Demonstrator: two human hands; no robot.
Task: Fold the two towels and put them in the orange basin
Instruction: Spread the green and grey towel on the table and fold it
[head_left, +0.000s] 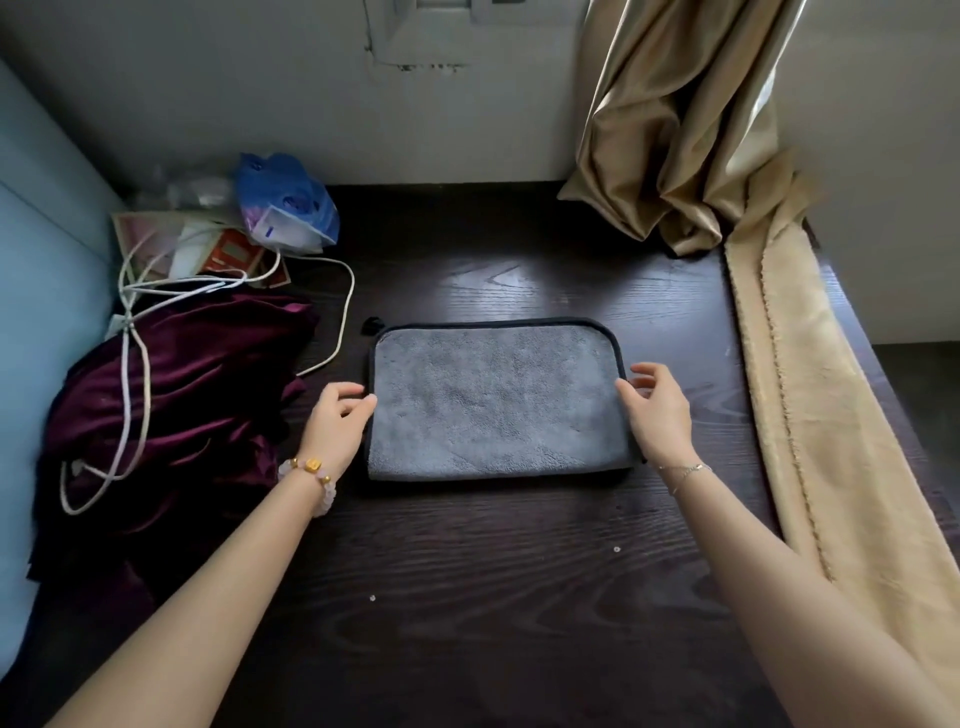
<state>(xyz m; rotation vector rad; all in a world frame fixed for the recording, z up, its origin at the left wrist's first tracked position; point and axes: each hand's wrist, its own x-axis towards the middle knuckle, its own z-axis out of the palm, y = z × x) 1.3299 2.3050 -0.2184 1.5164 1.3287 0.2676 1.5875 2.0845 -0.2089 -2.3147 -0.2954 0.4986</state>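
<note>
One towel (493, 400) lies mid-tabletop (493, 571), seemingly folded once. Left hand (337, 421) touches its left edge, grip unclear; right hand (657, 410), loosely open, touches the right. Next: pinch, fold across.

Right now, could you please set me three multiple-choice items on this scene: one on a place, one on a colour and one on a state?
1. Where is the blue plastic bag?
A. At the front right edge of the table
B. At the table's back left
C. Hanging on the wall

2. What colour is the trim of the grey towel?
A. White
B. Red
C. Black

3. How does the towel lie?
A. Flat on the table
B. Rolled into a tube
C. Crumpled in a heap

Answers:
1 B, since the bag sits in the far left corner of the table.
2 C, since a black border runs round the towel's edges.
3 A, since the towel lies spread smooth on the dark wood.
</note>
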